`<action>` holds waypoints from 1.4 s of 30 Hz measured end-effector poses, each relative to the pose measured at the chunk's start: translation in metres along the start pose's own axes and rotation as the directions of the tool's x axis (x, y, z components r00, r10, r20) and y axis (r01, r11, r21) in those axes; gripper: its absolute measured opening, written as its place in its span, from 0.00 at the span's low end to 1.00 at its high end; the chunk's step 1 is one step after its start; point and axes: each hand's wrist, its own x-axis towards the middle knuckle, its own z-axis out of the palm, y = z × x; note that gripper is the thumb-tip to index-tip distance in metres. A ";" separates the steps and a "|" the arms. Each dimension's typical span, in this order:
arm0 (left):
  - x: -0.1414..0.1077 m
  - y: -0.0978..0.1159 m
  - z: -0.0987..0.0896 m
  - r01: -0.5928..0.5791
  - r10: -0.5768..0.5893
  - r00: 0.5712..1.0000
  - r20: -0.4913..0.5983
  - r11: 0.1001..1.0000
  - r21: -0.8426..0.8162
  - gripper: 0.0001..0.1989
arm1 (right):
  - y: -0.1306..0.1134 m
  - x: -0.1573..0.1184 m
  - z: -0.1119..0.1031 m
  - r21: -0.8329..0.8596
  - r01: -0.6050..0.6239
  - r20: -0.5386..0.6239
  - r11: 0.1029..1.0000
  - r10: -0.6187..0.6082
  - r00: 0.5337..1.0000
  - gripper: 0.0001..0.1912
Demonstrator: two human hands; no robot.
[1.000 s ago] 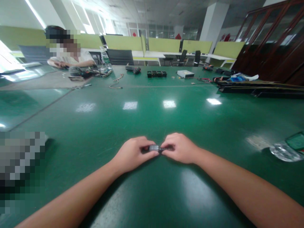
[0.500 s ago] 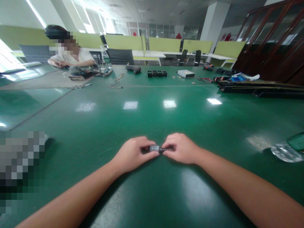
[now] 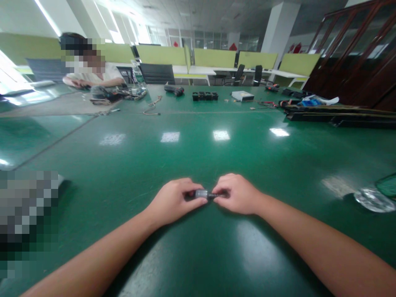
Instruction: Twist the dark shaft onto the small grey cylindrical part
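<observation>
Between my two hands, low over the green table, lies a small cylindrical tool (image 3: 202, 194) with a shiny grey barrel, a dark collar and a thin dark shaft. It is held roughly level; its exact kind is too small to make out. My left hand (image 3: 173, 202) is closed round the barrel end, where a bit of red shows by the fingers. With thumb and fingertips, my right hand (image 3: 236, 194) pinches the thin shaft on the other side. The fingers cover both ends of the tool in part.
On the green table (image 3: 198, 156), a clear bottle (image 3: 374, 199) lies at the right and a blurred-out object (image 3: 27, 202) at the left. A black block (image 3: 205, 96), a silver box (image 3: 243, 96) and black rails (image 3: 340, 115) lie farther back. Another person (image 3: 93, 76) sits at the far left.
Almost nothing differs. My right hand has shifted very slightly to the right along the shaft, and a little more of the dark collar shows.
</observation>
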 end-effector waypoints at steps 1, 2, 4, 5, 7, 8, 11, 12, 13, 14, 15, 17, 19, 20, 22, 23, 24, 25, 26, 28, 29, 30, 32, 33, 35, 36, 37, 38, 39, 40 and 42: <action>0.000 0.000 0.000 0.000 0.000 1.000 -0.001 1.000 0.000 0.13 | 0.000 0.000 0.000 -0.002 0.000 0.001 1.000 0.000 1.000 0.04; 0.000 0.000 0.000 0.001 -0.001 1.000 -0.001 1.000 -0.001 0.13 | 0.000 0.000 0.000 -0.004 -0.001 0.001 1.000 0.001 1.000 0.04; 0.000 0.000 0.000 0.005 -0.005 1.000 0.001 1.000 -0.002 0.13 | 0.000 -0.001 -0.001 -0.009 -0.006 0.001 1.000 0.006 1.000 0.04; 0.000 0.000 0.000 0.006 -0.006 1.000 0.002 1.000 -0.002 0.13 | 0.000 -0.001 -0.001 -0.012 -0.011 0.001 1.000 0.011 1.000 0.04; 0.000 0.000 0.000 0.006 -0.006 1.000 0.004 1.000 -0.004 0.14 | 0.000 -0.002 -0.002 -0.015 -0.019 0.001 1.000 0.019 1.000 0.04; 0.000 0.000 0.000 0.005 -0.005 1.000 0.004 1.000 -0.005 0.14 | 0.000 -0.002 -0.002 -0.016 -0.024 0.001 1.000 0.024 1.000 0.04; 0.000 0.000 0.000 -0.001 0.001 1.000 -0.002 1.000 -0.008 0.14 | 0.000 -0.004 -0.003 -0.019 -0.040 0.006 0.999 0.040 0.999 0.05; 0.000 0.000 0.000 -0.004 0.004 1.000 -0.008 1.000 -0.011 0.14 | -0.001 -0.004 -0.003 -0.021 -0.045 0.009 0.999 0.046 0.999 0.05; 0.000 0.000 0.000 -0.007 0.007 1.000 -0.011 1.000 -0.013 0.14 | -0.001 -0.004 -0.003 -0.023 -0.051 0.012 0.998 0.051 0.999 0.05; 0.000 0.000 0.000 -0.011 0.010 1.000 -0.013 1.000 -0.014 0.14 | -0.001 -0.004 -0.003 -0.024 -0.054 0.016 0.998 0.055 0.998 0.05; 0.000 0.000 0.000 -0.014 0.014 1.000 -0.014 1.000 -0.016 0.15 | -0.001 -0.005 -0.003 -0.023 -0.058 0.019 0.998 0.059 0.998 0.05; 0.000 -0.001 0.000 -0.018 0.018 1.000 -0.014 1.000 -0.016 0.15 | -0.001 -0.005 -0.004 -0.023 -0.067 0.022 0.997 0.068 0.997 0.05; 0.000 -0.001 0.000 -0.015 0.015 1.000 -0.011 1.000 -0.017 0.14 | -0.001 -0.005 -0.004 -0.023 -0.074 0.019 0.997 0.075 0.997 0.04; 0.000 -0.001 0.000 -0.012 0.012 1.000 -0.009 1.000 -0.019 0.14 | -0.001 -0.006 -0.005 -0.023 -0.077 0.017 0.997 0.077 0.997 0.04; 0.000 -0.001 0.000 -0.008 0.008 1.000 -0.004 1.000 -0.025 0.14 | -0.001 -0.006 -0.006 -0.024 -0.080 0.016 0.997 0.080 0.997 0.04; 0.000 -0.001 0.000 -0.007 0.007 1.000 -0.002 1.000 -0.028 0.14 | -0.001 -0.006 -0.006 -0.024 -0.080 0.017 0.997 0.080 0.997 0.03; 0.000 -0.001 0.000 -0.006 0.006 1.000 -0.001 1.000 -0.031 0.14 | -0.001 -0.007 -0.007 -0.022 -0.080 0.019 0.997 0.080 0.997 0.03; 0.000 -0.001 0.000 -0.005 0.005 1.000 0.000 0.999 -0.032 0.14 | -0.001 -0.007 -0.007 -0.020 -0.080 0.023 0.997 0.080 0.997 0.03; 0.000 -0.001 0.000 -0.003 0.003 1.000 0.001 0.999 -0.033 0.14 | -0.001 -0.007 -0.007 -0.017 -0.079 0.024 0.997 0.080 0.997 0.03; 0.000 -0.001 0.000 -0.002 0.002 1.000 0.002 0.999 -0.035 0.14 | -0.002 -0.007 -0.008 -0.011 -0.078 0.023 0.997 0.078 0.997 0.03; 0.000 -0.001 -0.001 -0.003 0.003 1.000 0.001 0.999 -0.036 0.14 | -0.001 -0.007 -0.008 -0.010 -0.078 0.022 0.997 0.078 0.997 0.03; 0.000 -0.001 -0.001 -0.005 0.005 1.000 -0.001 0.999 -0.036 0.14 | -0.001 -0.008 -0.008 -0.009 -0.079 0.021 0.997 0.079 0.997 0.03; 0.000 0.000 -0.001 -0.006 0.006 1.000 -0.007 0.999 -0.033 0.14 | -0.001 -0.008 -0.009 -0.010 -0.089 0.020 0.996 0.089 0.996 0.03; 0.000 0.000 -0.001 -0.005 0.004 1.000 -0.009 1.000 -0.031 0.14 | -0.001 -0.009 -0.009 -0.011 -0.096 0.021 0.995 0.096 0.995 0.03; 0.000 0.000 -0.001 -0.002 0.002 1.000 -0.010 1.000 -0.026 0.15 | 0.000 -0.009 -0.011 -0.012 -0.110 0.025 0.994 0.110 0.994 0.03; 0.000 0.000 -0.001 -0.002 0.002 1.000 -0.009 1.000 -0.024 0.15 | 0.000 -0.009 -0.012 -0.012 -0.115 0.028 0.993 0.115 0.993 0.03; 0.000 0.000 -0.001 -0.003 0.003 1.000 -0.008 1.000 -0.022 0.15 | 0.000 -0.010 -0.012 -0.011 -0.118 0.032 0.993 0.119 0.992 0.03; 0.000 0.000 -0.001 -0.005 0.005 1.000 -0.009 1.000 -0.022 0.15 | 0.000 -0.010 -0.013 -0.010 -0.122 0.038 0.993 0.122 0.992 0.03; 0.000 0.000 -0.001 -0.008 0.008 1.000 -0.011 1.000 -0.023 0.15 | 0.000 -0.010 -0.014 -0.008 -0.124 0.043 0.992 0.124 0.991 0.03; 0.000 0.000 -0.001 -0.010 0.010 1.000 -0.014 1.000 -0.025 0.15 | 0.001 -0.010 -0.015 -0.006 -0.124 0.048 0.992 0.124 0.991 0.03; 0.000 0.000 -0.001 -0.012 0.012 1.000 -0.018 0.999 -0.030 0.15 | 0.001 -0.010 -0.016 -0.004 -0.121 0.059 0.993 0.121 0.991 0.03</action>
